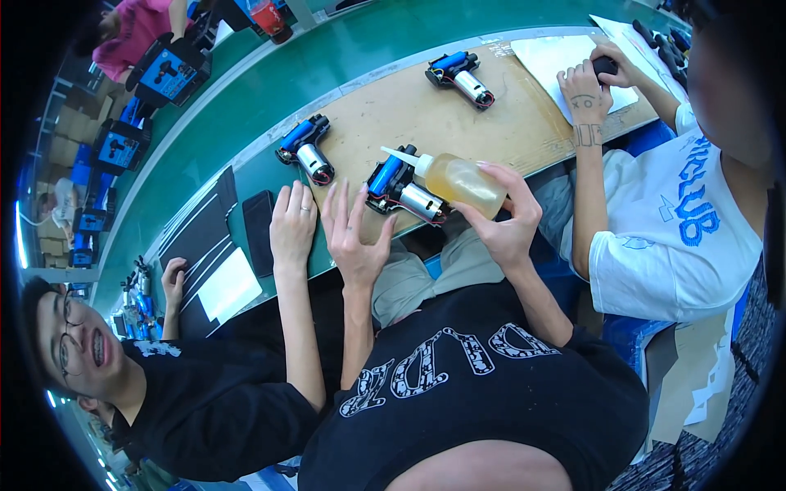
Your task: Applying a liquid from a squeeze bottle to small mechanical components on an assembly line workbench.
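A clear squeeze bottle (463, 184) of yellowish liquid, with a white pointed nozzle, is tilted in my right hand (512, 225). Its nozzle points left, over the upper part of a motor assembly (417, 200) with a silver motor, a blue cylinder, a black housing and thin wires. My left hand (358, 245) is just left of that assembly, fingers spread and holding nothing. Whether its fingertips touch the housing is hard to tell. Part of the assembly is hidden behind the bottle.
Similar motor assemblies lie at left (307, 150) and far (461, 79) on the brown board (368, 110). A co-worker's hand (292, 221) rests beside my left hand. To the right, another person's hands hold a black piece (604, 67). A dark phone-like slab (259, 233) lies left.
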The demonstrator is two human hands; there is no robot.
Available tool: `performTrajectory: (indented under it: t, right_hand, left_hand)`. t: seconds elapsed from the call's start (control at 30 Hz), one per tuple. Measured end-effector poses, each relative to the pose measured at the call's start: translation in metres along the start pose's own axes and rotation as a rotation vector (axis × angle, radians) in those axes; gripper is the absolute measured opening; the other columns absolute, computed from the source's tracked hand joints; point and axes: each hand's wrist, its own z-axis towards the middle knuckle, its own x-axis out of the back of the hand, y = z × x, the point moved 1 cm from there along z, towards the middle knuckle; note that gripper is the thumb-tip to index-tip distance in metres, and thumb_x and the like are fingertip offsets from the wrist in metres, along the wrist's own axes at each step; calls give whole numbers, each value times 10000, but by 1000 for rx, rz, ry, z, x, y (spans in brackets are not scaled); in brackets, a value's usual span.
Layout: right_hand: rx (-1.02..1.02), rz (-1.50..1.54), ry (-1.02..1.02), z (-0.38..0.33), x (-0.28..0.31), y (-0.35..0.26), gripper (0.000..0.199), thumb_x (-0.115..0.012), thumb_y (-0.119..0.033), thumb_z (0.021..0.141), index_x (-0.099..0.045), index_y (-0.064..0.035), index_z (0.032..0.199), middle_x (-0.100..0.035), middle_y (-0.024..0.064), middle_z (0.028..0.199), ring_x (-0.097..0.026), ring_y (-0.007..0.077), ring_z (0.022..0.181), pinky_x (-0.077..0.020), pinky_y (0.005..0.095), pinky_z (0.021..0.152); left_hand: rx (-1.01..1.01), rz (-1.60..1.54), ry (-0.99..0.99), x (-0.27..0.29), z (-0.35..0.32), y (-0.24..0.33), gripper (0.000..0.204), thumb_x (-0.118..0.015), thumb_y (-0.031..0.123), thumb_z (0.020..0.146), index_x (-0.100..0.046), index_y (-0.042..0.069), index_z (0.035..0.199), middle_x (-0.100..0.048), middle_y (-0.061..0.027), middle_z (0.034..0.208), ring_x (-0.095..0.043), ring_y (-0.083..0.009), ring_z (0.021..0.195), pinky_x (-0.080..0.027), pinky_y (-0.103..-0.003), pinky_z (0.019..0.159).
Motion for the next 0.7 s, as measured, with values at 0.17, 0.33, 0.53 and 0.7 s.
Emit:
performTrajectory:
  t: [0.17,0.33,0.53,0.7]
  right_hand:
    - [-447,491,9,-5,-5,15,594,-802,0,797,-558,28,1337,-647,101,1211,-627,155,1113,-518,291,955]
    - [-664,777,33,-9,-2,34,575,-756,3,830,-524,41,1355,-643,98,1215,-629,155,1107,-499,275,966]
    - [-618,787,65,-8,7,45,566,-756,9,824,-530,40,1342,-646,102,1218,-627,157,1114,-492,278,975]
    - [-585,808,106,-3,20,47,564,-750,19,815,-532,41,1335,-636,106,1234,-612,164,1145,-472,286,1009]
  left_hand:
    - [-352,31,-143,-24,-2,15,616,-633,-89,667,-671,47,1267,-597,-153,1404,-526,-355,1345,-494,-423,1050]
    - [-399,37,-401,-45,18,28,614,-610,-118,661,-641,20,1259,-633,-145,1300,-574,-302,1284,-545,-403,949]
    - [-448,213,-604,-52,46,32,346,-715,10,714,-677,56,1055,-683,-73,1101,-650,-251,1110,-577,-361,817]
    - [-512,182,-661,-77,77,43,350,-712,13,711,-679,50,1058,-681,-81,1069,-660,-250,1050,-572,-366,769]
